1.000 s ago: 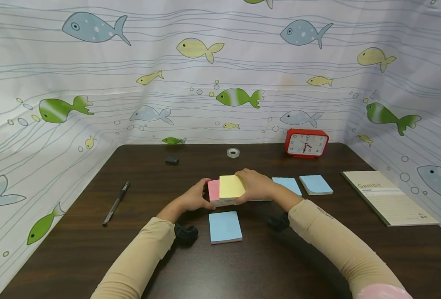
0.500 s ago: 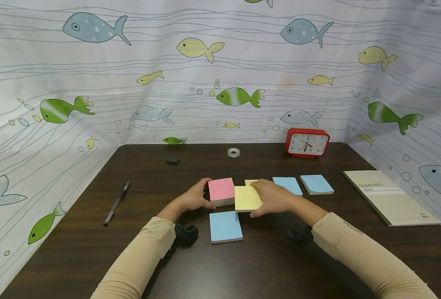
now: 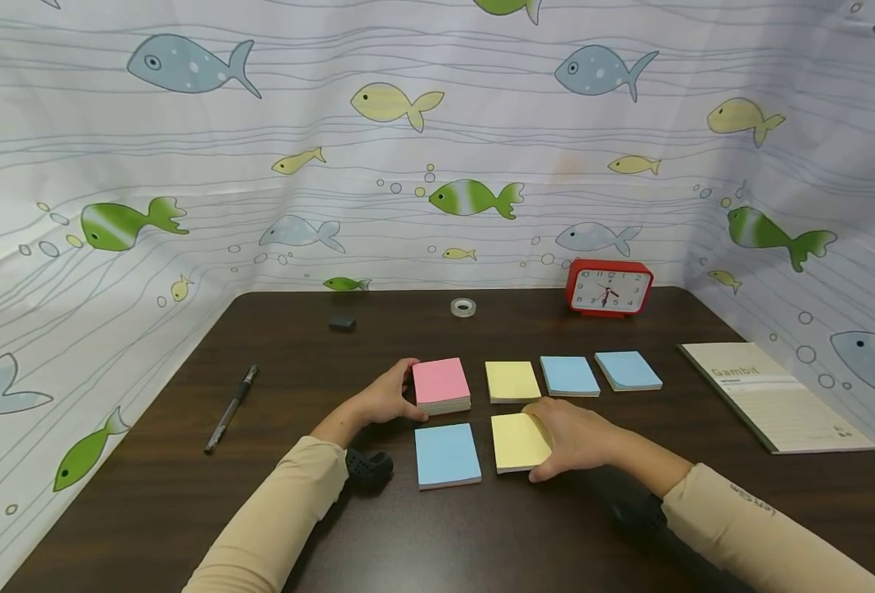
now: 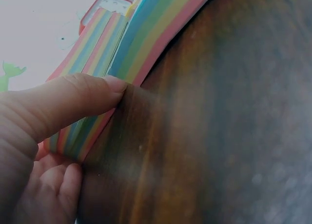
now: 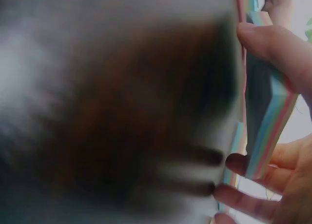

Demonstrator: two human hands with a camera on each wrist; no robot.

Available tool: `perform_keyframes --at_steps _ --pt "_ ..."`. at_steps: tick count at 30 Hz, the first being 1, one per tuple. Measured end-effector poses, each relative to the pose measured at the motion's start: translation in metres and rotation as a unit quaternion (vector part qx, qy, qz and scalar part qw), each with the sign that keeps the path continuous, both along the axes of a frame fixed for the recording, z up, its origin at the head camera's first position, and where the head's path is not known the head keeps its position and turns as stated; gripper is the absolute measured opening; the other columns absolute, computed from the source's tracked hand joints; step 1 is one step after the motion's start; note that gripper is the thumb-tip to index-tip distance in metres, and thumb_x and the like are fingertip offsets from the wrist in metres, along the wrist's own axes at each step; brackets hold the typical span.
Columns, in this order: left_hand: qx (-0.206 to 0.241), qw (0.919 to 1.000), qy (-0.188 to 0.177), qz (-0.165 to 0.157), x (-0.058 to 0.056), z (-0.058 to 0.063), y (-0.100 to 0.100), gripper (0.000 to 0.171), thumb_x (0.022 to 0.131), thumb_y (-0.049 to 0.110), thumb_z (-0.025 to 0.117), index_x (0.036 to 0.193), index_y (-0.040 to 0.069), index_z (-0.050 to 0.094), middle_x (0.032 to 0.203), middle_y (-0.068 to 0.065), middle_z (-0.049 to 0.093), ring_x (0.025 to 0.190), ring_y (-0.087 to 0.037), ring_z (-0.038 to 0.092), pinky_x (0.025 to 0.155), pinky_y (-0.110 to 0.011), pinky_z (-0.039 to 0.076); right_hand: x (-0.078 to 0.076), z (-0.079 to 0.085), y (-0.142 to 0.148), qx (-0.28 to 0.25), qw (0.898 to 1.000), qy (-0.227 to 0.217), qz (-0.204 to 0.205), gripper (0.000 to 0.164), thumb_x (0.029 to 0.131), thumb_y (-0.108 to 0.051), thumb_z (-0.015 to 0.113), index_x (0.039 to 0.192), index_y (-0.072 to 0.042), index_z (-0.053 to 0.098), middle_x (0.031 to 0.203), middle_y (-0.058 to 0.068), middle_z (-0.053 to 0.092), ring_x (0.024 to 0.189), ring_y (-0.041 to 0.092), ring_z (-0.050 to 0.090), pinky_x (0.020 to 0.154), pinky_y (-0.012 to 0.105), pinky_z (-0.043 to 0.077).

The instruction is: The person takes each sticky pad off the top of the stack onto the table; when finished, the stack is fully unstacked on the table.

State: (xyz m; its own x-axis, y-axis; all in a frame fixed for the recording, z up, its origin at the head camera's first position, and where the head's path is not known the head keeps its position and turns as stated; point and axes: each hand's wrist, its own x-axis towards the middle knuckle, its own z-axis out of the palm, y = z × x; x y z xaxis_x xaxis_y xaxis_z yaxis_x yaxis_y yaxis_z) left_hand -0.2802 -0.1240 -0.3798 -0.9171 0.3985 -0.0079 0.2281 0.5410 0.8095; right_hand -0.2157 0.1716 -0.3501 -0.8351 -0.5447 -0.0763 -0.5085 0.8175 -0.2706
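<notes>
My left hand (image 3: 386, 394) grips the left side of a pink-topped stack of sticky note pads (image 3: 441, 381); in the left wrist view the thumb presses its rainbow-striped edges (image 4: 100, 43). To the right, my right hand (image 3: 578, 436) pinches a yellow-topped sticky note pad (image 3: 517, 442) between thumb and fingers. The right wrist view has this pad (image 5: 273, 121) edge-on, with its striped side showing. A blue-topped pad (image 3: 447, 455) lies between the hands, nearer me. Behind the held pad are another yellow pad (image 3: 512, 381) and two blue pads (image 3: 569, 375), side by side.
A pen (image 3: 231, 409) lies at the left and a notebook (image 3: 774, 399) at the right. Along the back are a dark eraser-like block (image 3: 343, 324), a tape roll (image 3: 463, 307) and a red alarm clock (image 3: 609, 287). Fish-print cloth surrounds the table.
My right hand has moved the yellow pad off the pink-topped stack, rightward and toward me, uncovering the pink top and the yellow pad behind. The left hand has stayed at the stack.
</notes>
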Motion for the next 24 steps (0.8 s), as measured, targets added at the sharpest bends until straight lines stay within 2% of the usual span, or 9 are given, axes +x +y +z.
perform_keyframes --at_steps 3,6,8,12,18,24 --pt "0.001 1.0000 0.001 -0.002 0.000 -0.001 0.000 0.089 0.062 0.008 0.079 0.132 0.002 0.023 0.134 -0.016 0.028 0.119 -0.033 0.032 0.094 -0.044 0.029 0.003 0.000 0.000 0.014 1.000 0.011 0.002 0.089 0.054 -0.056 0.072 0.121 -0.004 0.044 0.110 0.005 0.046 0.094 0.020 0.043 0.071 0.037 0.042" --pt "0.000 1.0000 0.003 -0.003 0.000 -0.001 0.000 0.090 0.062 0.009 0.079 0.132 0.001 0.023 0.134 -0.017 0.028 0.119 -0.034 0.032 0.094 -0.044 0.029 0.000 0.011 -0.004 0.008 0.999 0.032 -0.001 0.092 0.054 -0.059 0.071 0.124 -0.005 0.042 0.117 0.010 0.043 0.103 0.027 0.042 0.077 0.044 0.042" --pt "-0.001 1.0000 0.005 -0.002 0.000 0.000 0.000 0.090 0.062 0.009 0.078 0.132 0.001 0.023 0.134 -0.017 0.028 0.119 -0.033 0.032 0.094 -0.044 0.029 -0.005 0.021 -0.009 -0.011 0.999 0.044 0.000 0.087 0.057 -0.055 0.072 0.124 -0.006 0.044 0.117 0.012 0.044 0.105 0.029 0.041 0.077 0.047 0.041" --pt "-0.001 1.0000 0.004 0.004 0.001 0.000 0.000 0.090 0.062 0.007 0.078 0.132 0.001 0.023 0.134 -0.016 0.028 0.119 -0.032 0.033 0.094 -0.043 0.029 -0.016 0.035 -0.020 -0.028 0.998 0.060 0.013 0.072 0.065 -0.047 0.071 0.121 -0.008 0.048 0.115 0.011 0.045 0.105 0.028 0.041 0.078 0.044 0.041" --pt "0.003 1.0000 -0.005 -0.004 0.002 0.000 0.002 0.090 0.062 0.008 0.078 0.133 0.001 0.022 0.134 -0.016 0.027 0.120 -0.032 0.032 0.094 -0.043 0.029 -0.031 0.036 -0.034 -0.028 0.998 0.057 0.019 0.062 0.071 -0.042 0.068 0.121 -0.010 0.050 0.116 0.009 0.045 0.106 0.026 0.041 0.078 0.042 0.041" --pt "0.007 1.0000 -0.003 0.000 0.003 0.002 0.001 0.090 0.062 0.005 0.078 0.133 0.000 0.022 0.133 -0.017 0.028 0.119 -0.032 0.032 0.094 -0.043 0.030 -0.045 0.036 -0.052 -0.020 0.998 0.064 0.021 0.058 0.073 -0.040 0.067 0.121 -0.012 0.050 0.116 0.009 0.046 0.107 0.025 0.041 0.079 0.043 0.041"
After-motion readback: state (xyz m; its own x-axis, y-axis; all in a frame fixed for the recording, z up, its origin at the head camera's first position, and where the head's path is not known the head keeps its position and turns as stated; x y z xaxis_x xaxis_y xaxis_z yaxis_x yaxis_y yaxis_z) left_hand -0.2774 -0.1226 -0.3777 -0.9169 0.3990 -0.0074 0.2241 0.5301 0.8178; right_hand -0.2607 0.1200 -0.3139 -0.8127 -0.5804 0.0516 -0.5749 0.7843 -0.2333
